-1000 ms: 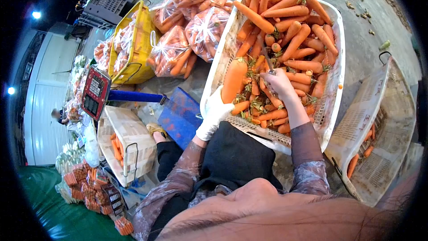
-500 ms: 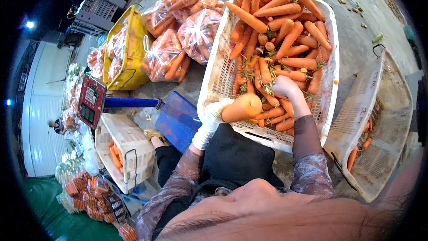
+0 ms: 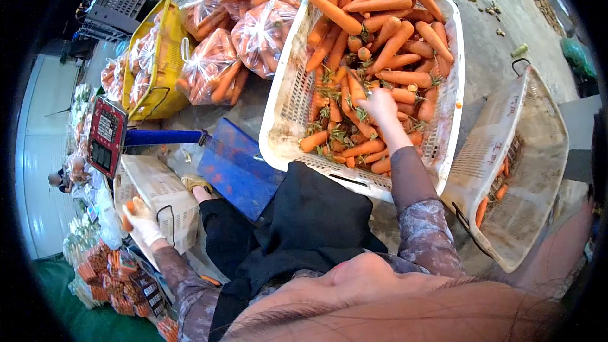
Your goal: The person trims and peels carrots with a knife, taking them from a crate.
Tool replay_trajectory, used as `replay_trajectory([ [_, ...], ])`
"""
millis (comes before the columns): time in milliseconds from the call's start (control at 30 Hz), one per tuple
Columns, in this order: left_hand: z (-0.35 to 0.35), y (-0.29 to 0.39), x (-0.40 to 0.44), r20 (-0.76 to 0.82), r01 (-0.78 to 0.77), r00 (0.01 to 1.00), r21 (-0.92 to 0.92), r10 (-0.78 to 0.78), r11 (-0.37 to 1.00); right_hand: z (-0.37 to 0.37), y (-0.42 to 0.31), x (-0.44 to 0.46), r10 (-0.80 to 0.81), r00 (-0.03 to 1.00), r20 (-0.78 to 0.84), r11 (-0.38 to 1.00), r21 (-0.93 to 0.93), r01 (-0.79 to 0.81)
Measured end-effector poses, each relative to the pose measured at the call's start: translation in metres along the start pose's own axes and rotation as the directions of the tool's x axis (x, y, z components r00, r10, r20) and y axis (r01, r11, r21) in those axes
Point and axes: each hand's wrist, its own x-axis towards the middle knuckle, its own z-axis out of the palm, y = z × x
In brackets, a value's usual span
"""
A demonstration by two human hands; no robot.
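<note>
My left hand (image 3: 145, 227), in a white glove, is stretched out to the left and closed around a carrot (image 3: 128, 211). It is at the near edge of a white plastic crate (image 3: 147, 180) on the left. My right hand (image 3: 380, 105), without a glove, reaches into the large white crate (image 3: 457, 114) in front of me. Its fingers grip the end of another carrot (image 3: 356, 91) among the heaped ones. Many loose carrots (image 3: 392, 50) with short green tops fill this crate, piled highest at its far end.
A blue platform scale (image 3: 237, 164) with a red display (image 3: 105, 136) stands left of the large crate. Tied clear bags of carrots (image 3: 263, 35) and a yellow crate (image 3: 155, 79) lie behind it. Another white crate (image 3: 519, 196) leans at the right. Bagged vegetables (image 3: 120, 272) are stacked at lower left.
My left hand has swung from the large crate's near edge far left to the other white crate, carrying the carrot. My right hand stays in the large crate, now gripping a carrot. The view has shifted.
</note>
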Motion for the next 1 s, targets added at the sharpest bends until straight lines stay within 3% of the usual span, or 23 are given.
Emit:
replay_trajectory([
  [33, 0.017, 0.023, -0.002, -0.136, 0.115, 0.982, -0.134, -0.133, 0.984, 0.01, -0.009, -0.006, -0.005, 1.0, -0.029, 0.999, -0.04, 0.004],
  [100, 0.034, 0.018, 0.002, 0.055, 0.263, 0.965, -0.207, -0.257, 0.942, 0.029, -0.017, -0.006, -0.011, 0.994, -0.109, 0.996, -0.091, 0.001],
  [167, 0.06, -0.004, -0.012, 0.444, 0.298, 0.861, -0.043, -0.249, 0.954, 0.037, -0.011, 0.003, 0.024, 0.997, -0.078, 0.999, -0.021, -0.026],
  [200, 0.112, -0.012, -0.054, 0.535, 0.293, 0.803, 0.029, -0.262, 0.956, 0.034, -0.008, 0.008, 0.064, 0.997, -0.049, 0.997, 0.052, -0.061],
  [233, 0.164, -0.014, -0.1, 0.48, 0.191, 0.846, 0.137, -0.234, 0.972, 0.026, -0.006, 0.013, 0.053, 0.999, 0.003, 0.987, 0.151, -0.053],
  [267, 0.199, -0.024, -0.127, 0.519, 0.16, 0.793, 0.328, -0.319, 0.931, 0.028, 0.001, 0.028, 0.154, 0.976, 0.152, 0.838, 0.503, -0.211],
  [333, 0.251, -0.051, -0.178, 0.73, 0.02, 0.59, 0.412, -0.343, 0.911, 0.0, -0.003, 0.013, -0.064, 0.94, 0.336, 0.212, 0.925, -0.316],
  [367, 0.277, -0.066, -0.204, 0.863, -0.181, 0.463, 0.316, -0.203, 0.931, -0.02, -0.017, -0.006, -0.141, 0.93, 0.34, 0.139, 0.937, -0.322],
  [400, 0.31, -0.063, -0.235, 0.894, -0.322, 0.427, 0.291, -0.136, 0.901, -0.037, -0.027, -0.024, -0.217, 0.916, 0.336, 0.064, 0.942, -0.33],
  [433, 0.337, -0.064, -0.247, 0.961, -0.754, 0.191, 0.013, 0.2, 0.657, -0.054, -0.032, -0.04, -0.276, 0.903, 0.329, 0.11, 0.944, -0.311],
  [467, 0.368, -0.059, -0.262, 0.972, -0.819, 0.026, -0.113, 0.234, 0.563, -0.046, -0.023, -0.031, -0.335, 0.882, 0.332, 0.133, 0.943, -0.304],
  [500, 0.391, -0.068, -0.277, 0.946, -0.89, -0.06, -0.195, 0.319, 0.412, -0.057, -0.034, -0.047, -0.307, 0.887, 0.343, 0.124, 0.939, -0.32],
  [533, 0.407, -0.061, -0.291, 0.947, -0.928, -0.144, -0.23, 0.286, 0.293, -0.069, -0.046, -0.065, -0.278, 0.893, 0.355, 0.111, 0.935, -0.337],
  [600, 0.427, -0.094, -0.3, 0.976, -0.879, -0.115, -0.187, 0.185, 0.438, -0.069, -0.031, -0.055, -0.338, 0.891, 0.304, 0.147, 0.952, -0.269],
  [633, 0.429, -0.111, -0.306, 0.999, -0.559, 0.034, 0.024, -0.006, 0.829, -0.069, -0.022, -0.05, -0.399, 0.883, 0.249, 0.181, 0.965, -0.191],
  [667, 0.431, -0.12, -0.311, 0.965, -0.083, 0.072, 0.257, -0.252, 0.963, -0.079, -0.027, -0.053, -0.139, 0.988, 0.064, 0.425, 0.905, 0.002],
  [700, 0.434, -0.102, -0.314, 0.869, 0.223, 0.003, 0.482, -0.495, 0.847, -0.07, -0.02, -0.043, -0.133, 0.948, -0.29, 0.56, 0.767, 0.313],
  [733, 0.431, -0.119, -0.307, 0.808, 0.504, -0.077, 0.537, -0.584, 0.677, -0.06, -0.012, -0.034, -0.178, 0.783, -0.596, 0.673, 0.507, 0.538],
  [767, 0.427, -0.118, -0.305, 0.804, 0.517, -0.059, 0.531, -0.592, 0.671, -0.073, -0.018, -0.048, -0.217, 0.783, -0.583, 0.801, 0.352, 0.484],
  [800, 0.421, -0.115, -0.306, 0.801, 0.532, -0.035, 0.522, -0.598, 0.667, -0.074, -0.022, -0.053, -0.211, 0.786, -0.582, 0.798, 0.361, 0.482],
  [833, 0.417, -0.113, -0.308, 0.797, 0.524, -0.035, 0.528, -0.603, 0.668, -0.072, -0.027, -0.057, -0.349, 0.781, -0.519, 0.843, 0.191, 0.503],
  [900, 0.408, -0.102, -0.317, 0.803, 0.398, 0.076, 0.52, -0.592, 0.756, -0.063, -0.037, -0.062, -0.515, 0.737, -0.438, 0.837, -0.073, 0.542],
  [1000, 0.4, -0.101, -0.318, 0.809, 0.199, 0.081, 0.559, -0.582, 0.805, -0.056, -0.039, -0.062, -0.57, 0.696, -0.436, 0.796, -0.084, 0.6],
])
